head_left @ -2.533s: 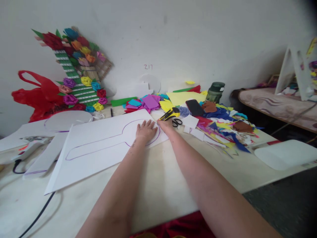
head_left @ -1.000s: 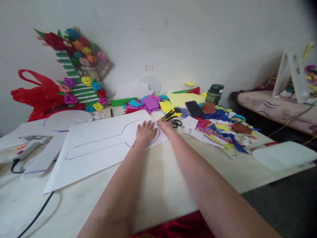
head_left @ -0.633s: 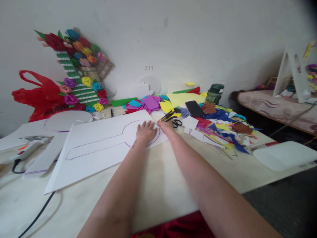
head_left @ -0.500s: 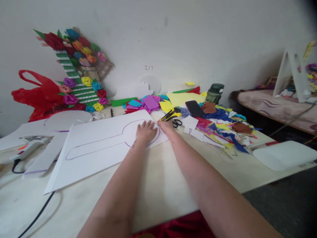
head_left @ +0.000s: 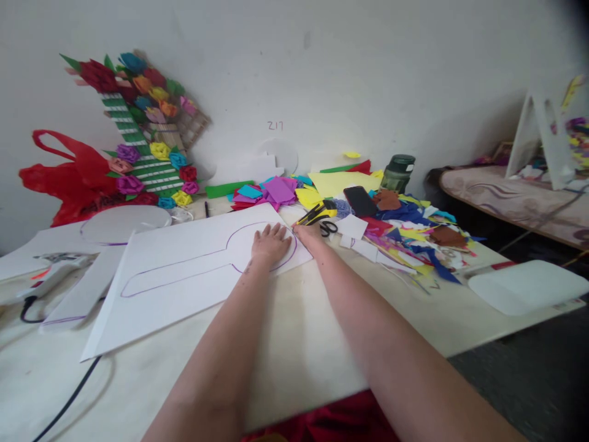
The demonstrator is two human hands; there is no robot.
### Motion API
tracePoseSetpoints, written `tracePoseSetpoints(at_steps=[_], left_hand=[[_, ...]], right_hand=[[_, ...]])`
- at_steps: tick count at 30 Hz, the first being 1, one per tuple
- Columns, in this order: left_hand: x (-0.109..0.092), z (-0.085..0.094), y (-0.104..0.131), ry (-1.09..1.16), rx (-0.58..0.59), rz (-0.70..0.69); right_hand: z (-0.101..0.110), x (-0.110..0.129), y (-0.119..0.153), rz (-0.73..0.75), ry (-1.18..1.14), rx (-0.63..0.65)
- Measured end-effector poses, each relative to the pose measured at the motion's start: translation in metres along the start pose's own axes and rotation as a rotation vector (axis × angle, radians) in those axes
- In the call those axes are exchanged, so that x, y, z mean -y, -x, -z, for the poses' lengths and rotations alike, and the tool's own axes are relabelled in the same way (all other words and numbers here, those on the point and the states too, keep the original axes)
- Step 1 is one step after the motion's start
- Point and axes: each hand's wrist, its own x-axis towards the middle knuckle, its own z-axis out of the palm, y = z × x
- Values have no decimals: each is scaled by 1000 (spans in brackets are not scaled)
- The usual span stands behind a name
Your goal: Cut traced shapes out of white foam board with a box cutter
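A large white board (head_left: 179, 242) lies on the table, with a purple outline of a circle joined to a long strip. My left hand (head_left: 271, 244) rests flat on the circle, fingers spread, holding nothing. At the board's right corner, my right hand (head_left: 307, 236) is closed round a yellow and black utility knife (head_left: 322, 211), whose lower end is by the circle's right edge. The blade tip is too small to make out. Black-handled scissors (head_left: 328, 229) lie just right of my right hand.
Coloured paper scraps (head_left: 405, 215), a phone (head_left: 360, 201) and a green bottle (head_left: 398, 174) stand or lie behind and right. A glue gun (head_left: 53, 276), white cut pieces, a red bag (head_left: 73, 178) and a flower decoration (head_left: 138, 135) are left. A white sheet (head_left: 529, 286) lies right.
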Motion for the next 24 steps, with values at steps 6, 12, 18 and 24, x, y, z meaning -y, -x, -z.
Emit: tracePoseSetpoints(at_steps=[6,12,18,24], left_hand=[[1,-1,-2,-1,-4,0],[2,-3,-2,-2,-1,0],[2,-3,-2,-7,-6,-4],[1,-3,-2,-13,3,5]], right_hand=[[-1,-2,-2,-6,-45,2],[-3,-9,-6,12,-29,11],[-2,-6,-3,17,-28,-12],[1,-1,2,14,0,8]])
